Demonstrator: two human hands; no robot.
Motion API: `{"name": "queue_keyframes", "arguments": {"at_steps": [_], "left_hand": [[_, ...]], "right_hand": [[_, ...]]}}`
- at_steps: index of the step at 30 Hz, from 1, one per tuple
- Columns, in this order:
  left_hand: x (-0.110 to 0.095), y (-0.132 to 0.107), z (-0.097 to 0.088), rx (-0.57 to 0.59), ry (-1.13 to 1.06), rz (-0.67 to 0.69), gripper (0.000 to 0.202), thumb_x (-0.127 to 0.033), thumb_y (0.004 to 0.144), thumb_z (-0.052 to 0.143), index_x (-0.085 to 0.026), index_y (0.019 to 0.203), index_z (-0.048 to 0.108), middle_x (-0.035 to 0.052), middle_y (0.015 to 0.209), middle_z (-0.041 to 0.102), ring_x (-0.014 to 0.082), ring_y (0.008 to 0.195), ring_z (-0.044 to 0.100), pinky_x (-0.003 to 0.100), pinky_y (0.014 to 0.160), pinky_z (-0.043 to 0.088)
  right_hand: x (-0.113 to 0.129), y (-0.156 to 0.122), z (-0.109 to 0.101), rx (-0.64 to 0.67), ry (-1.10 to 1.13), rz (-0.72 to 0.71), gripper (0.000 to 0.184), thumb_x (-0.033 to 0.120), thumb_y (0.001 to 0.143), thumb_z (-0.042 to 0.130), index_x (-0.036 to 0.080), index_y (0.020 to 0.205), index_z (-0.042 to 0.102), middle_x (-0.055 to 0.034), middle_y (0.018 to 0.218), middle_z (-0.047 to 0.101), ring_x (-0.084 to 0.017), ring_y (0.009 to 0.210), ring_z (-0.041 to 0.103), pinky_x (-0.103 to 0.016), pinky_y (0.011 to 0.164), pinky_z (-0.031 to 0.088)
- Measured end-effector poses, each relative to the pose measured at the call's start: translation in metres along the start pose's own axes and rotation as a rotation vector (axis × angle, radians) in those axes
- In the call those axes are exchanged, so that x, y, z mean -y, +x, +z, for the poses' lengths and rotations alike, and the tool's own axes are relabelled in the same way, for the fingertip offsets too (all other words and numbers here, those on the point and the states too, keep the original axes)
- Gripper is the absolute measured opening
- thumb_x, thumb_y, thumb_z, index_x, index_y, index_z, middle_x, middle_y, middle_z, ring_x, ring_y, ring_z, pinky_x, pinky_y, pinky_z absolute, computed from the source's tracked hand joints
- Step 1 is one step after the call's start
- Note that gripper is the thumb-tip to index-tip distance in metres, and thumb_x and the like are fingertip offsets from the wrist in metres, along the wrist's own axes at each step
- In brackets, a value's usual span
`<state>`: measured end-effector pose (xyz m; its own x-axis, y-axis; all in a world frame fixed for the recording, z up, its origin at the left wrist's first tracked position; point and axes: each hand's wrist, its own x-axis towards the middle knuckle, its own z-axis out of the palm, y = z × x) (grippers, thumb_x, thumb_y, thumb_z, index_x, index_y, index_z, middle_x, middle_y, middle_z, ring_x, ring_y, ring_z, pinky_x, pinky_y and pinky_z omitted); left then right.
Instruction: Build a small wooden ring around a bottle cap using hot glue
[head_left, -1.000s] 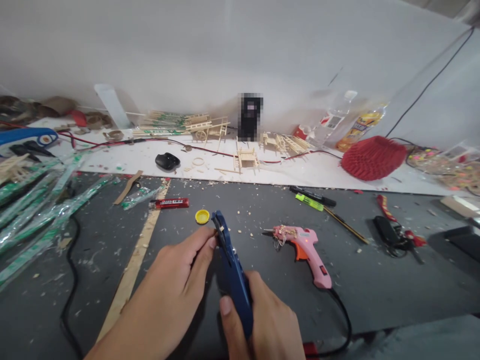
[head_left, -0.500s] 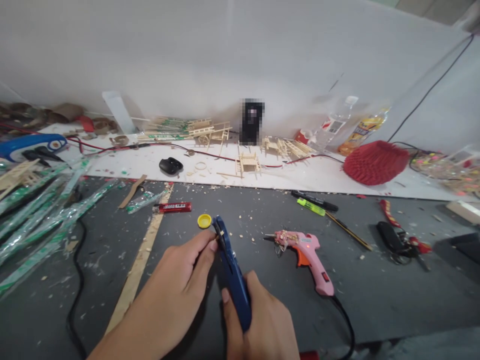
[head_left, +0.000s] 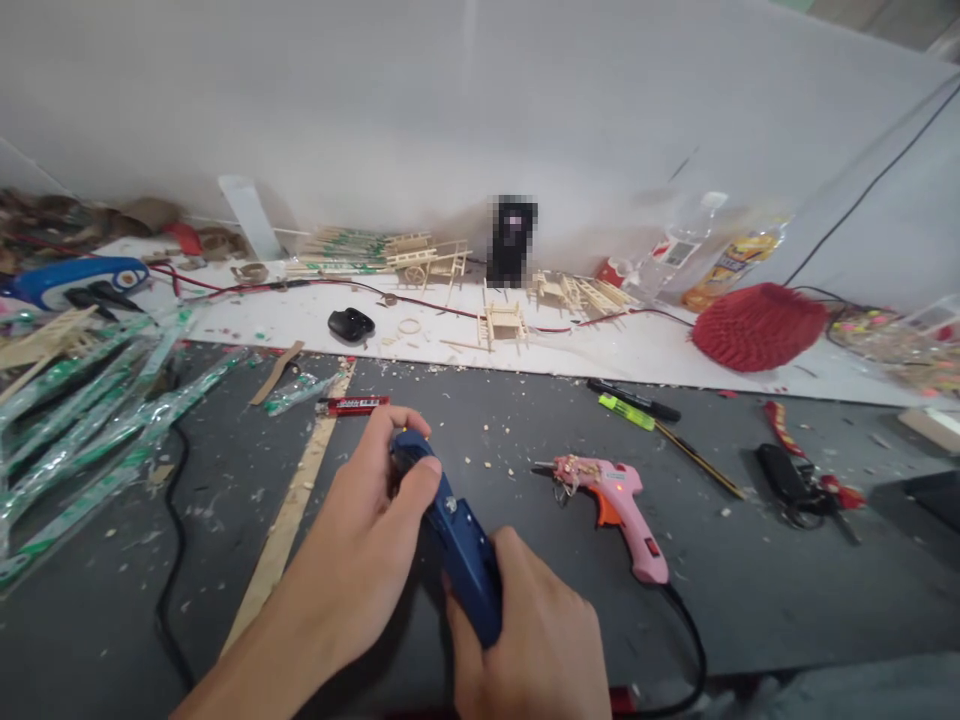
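My right hand [head_left: 525, 640] is wrapped round the handles of a blue cutter [head_left: 454, 535] that points up and to the left over the dark table [head_left: 750, 590]. My left hand [head_left: 371, 530] is closed over the cutter's head, thumb pressed on its top. What lies in the jaws is hidden by my fingers. A pink hot glue gun [head_left: 611, 500] lies to the right of the cutter, its black cable running off the front edge.
A red lighter [head_left: 352, 405], a flat wooden strip [head_left: 289, 520] and green plastic-wrapped sticks [head_left: 90, 420] lie to the left. Pens [head_left: 637, 405] and a pencil lie to the right. A white board [head_left: 660, 350] at the back carries small wooden stick models [head_left: 502, 322] and a red paper lantern [head_left: 757, 325].
My left hand has moved from pinching at the cutter's jaws to covering its head. The cutter has tilted further to the left, and the yellow cap is now hidden behind my hand.
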<state>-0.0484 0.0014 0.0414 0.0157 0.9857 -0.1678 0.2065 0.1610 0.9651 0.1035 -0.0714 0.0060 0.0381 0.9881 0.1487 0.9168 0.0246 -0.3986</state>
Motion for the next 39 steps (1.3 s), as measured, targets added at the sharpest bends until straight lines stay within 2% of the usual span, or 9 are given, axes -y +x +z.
{"name": "queue_keyframes", "arguments": {"at_steps": [4, 8, 12, 17, 20, 23, 26, 32, 39], "left_hand": [[-0.001, 0.003, 0.002, -0.061, -0.03, -0.013, 0.01, -0.04, 0.099, 0.053, -0.032, 0.106, 0.056, -0.0052, 0.081, 0.049, 0.0192, 0.067, 0.047, 0.027, 0.057, 0.04], [-0.003, 0.002, -0.001, -0.114, -0.078, -0.041, 0.016, -0.043, 0.093, 0.061, -0.03, 0.103, 0.058, -0.003, 0.09, 0.055, 0.0183, 0.071, 0.047, 0.025, 0.057, 0.042], [-0.005, 0.003, 0.0, -0.172, -0.15, -0.081, 0.015, -0.038, 0.085, 0.062, -0.029, 0.095, 0.056, -0.006, 0.076, 0.048, 0.0154, 0.061, 0.043, 0.021, 0.049, 0.035], [-0.01, 0.007, 0.005, -0.245, -0.247, -0.115, 0.016, -0.031, 0.077, 0.061, -0.028, 0.091, 0.056, -0.0079, 0.069, 0.044, 0.0132, 0.055, 0.045, 0.018, 0.044, 0.028], [-0.017, 0.011, 0.01, -0.252, -0.302, -0.105, 0.013, -0.025, 0.079, 0.061, -0.027, 0.091, 0.055, -0.0085, 0.069, 0.045, 0.0105, 0.052, 0.043, 0.016, 0.042, 0.026], [-0.024, 0.016, 0.015, -0.222, -0.35, -0.098, 0.009, -0.022, 0.093, 0.066, -0.023, 0.093, 0.057, -0.0084, 0.072, 0.048, 0.0075, 0.05, 0.039, 0.015, 0.041, 0.026], [-0.027, 0.022, 0.017, -0.146, -0.366, -0.143, 0.017, -0.032, 0.107, 0.069, -0.017, 0.101, 0.064, -0.0073, 0.075, 0.054, 0.0057, 0.048, 0.04, 0.017, 0.04, 0.031], [-0.02, 0.028, 0.007, 0.018, -0.32, -0.221, 0.019, -0.034, 0.108, 0.07, -0.015, 0.11, 0.069, -0.0038, 0.082, 0.066, 0.0071, 0.051, 0.053, 0.018, 0.043, 0.045], [-0.014, 0.031, 0.0, 0.098, -0.265, -0.208, 0.015, -0.028, 0.107, 0.071, -0.015, 0.103, 0.068, -0.0073, 0.075, 0.061, 0.0035, 0.043, 0.039, 0.015, 0.037, 0.031]], "right_hand": [[0.002, 0.001, -0.004, -0.006, -0.046, -0.019, 0.015, 0.024, 0.083, 0.062, 0.029, 0.085, 0.048, 0.0005, 0.072, 0.07, -0.026, 0.065, 0.075, -0.034, 0.06, 0.035], [0.0, 0.004, -0.006, 0.022, -0.061, -0.023, 0.021, 0.021, 0.073, 0.067, 0.028, 0.086, 0.053, 0.0, 0.073, 0.071, -0.028, 0.069, 0.076, -0.034, 0.06, 0.037], [-0.002, 0.012, -0.012, 0.079, -0.045, -0.033, 0.026, 0.016, 0.067, 0.07, 0.027, 0.088, 0.059, -0.0018, 0.081, 0.074, -0.03, 0.079, 0.077, -0.034, 0.066, 0.041], [-0.004, 0.035, -0.021, 0.153, -0.072, -0.072, 0.022, 0.01, 0.072, 0.071, 0.025, 0.086, 0.064, -0.0006, 0.086, 0.079, -0.028, 0.082, 0.079, -0.033, 0.064, 0.036], [-0.008, 0.049, -0.025, 0.161, -0.137, -0.106, 0.018, 0.008, 0.076, 0.071, 0.025, 0.083, 0.067, 0.0002, 0.083, 0.082, -0.024, 0.077, 0.08, -0.033, 0.06, 0.03], [-0.013, 0.057, -0.031, 0.122, -0.183, -0.11, 0.014, 0.01, 0.08, 0.072, 0.024, 0.082, 0.07, 0.0, 0.08, 0.083, -0.023, 0.073, 0.08, -0.034, 0.058, 0.025], [-0.018, 0.061, -0.04, 0.074, -0.23, -0.112, 0.013, 0.011, 0.08, 0.072, 0.024, 0.083, 0.071, -0.0013, 0.08, 0.083, -0.026, 0.071, 0.079, -0.034, 0.059, 0.023], [-0.026, 0.064, -0.052, -0.01, -0.345, -0.122, 0.019, 0.005, 0.075, 0.071, 0.023, 0.081, 0.072, -0.0058, 0.079, 0.081, -0.028, 0.078, 0.079, -0.035, 0.061, 0.027], [-0.044, 0.067, -0.057, -0.041, -0.46, -0.173, 0.015, 0.008, 0.077, 0.073, 0.022, 0.081, 0.069, -0.0069, 0.078, 0.078, -0.027, 0.079, 0.076, -0.034, 0.07, 0.038]]}}
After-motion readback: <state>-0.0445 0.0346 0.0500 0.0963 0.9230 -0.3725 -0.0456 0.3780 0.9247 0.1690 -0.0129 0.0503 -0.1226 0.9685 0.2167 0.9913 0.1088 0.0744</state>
